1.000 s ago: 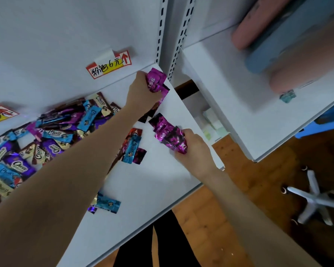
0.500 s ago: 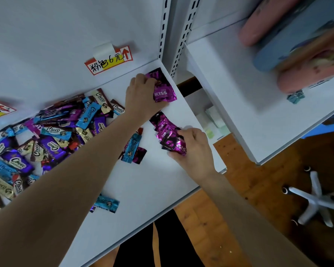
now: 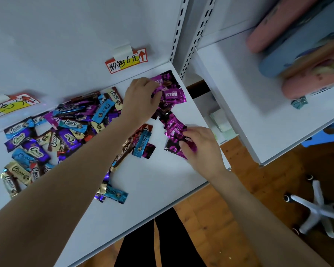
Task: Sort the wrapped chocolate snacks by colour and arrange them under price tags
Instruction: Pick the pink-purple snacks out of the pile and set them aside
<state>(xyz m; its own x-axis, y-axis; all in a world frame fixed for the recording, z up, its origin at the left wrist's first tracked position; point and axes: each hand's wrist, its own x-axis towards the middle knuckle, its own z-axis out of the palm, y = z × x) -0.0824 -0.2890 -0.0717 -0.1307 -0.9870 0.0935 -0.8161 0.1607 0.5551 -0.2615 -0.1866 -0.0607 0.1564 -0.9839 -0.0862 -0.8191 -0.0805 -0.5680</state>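
**Pink snacks gathered under the 6-yuan tag**

A white shelf (image 3: 152, 180) fills most of the view, with wooden floor (image 3: 239, 218) below its front edge. A second white shelf (image 3: 239, 93) stands to its right.

A mixed pile (image 3: 66, 130) of blue, purple, gold and brown Choco snacks covers the left half of the shelf, against the back wall.

The left hand (image 3: 141, 101) reaches across this pile to the back right corner. There its fingers and thumb curl round the edge of the pink KISS snacks (image 3: 174, 95), which lie flat on the shelf just right of and below the pink price tag (image 3: 126, 61).

The right hand (image 3: 202, 149) sits near the shelf's right edge. Its fingers and thumb pinch a pink bundle (image 3: 174, 132) of several wrappers, which rests on the shelf just in front of the corner group.

A second price tag (image 3: 14, 105) is taped to the back wall at far left, above the pile.

1 blue snack (image 3: 142, 143) lies between the 2 forearms, on top of a dark pink wrapper. Another blue snack (image 3: 116, 194) lies alone nearer the front edge, beside the left forearm.
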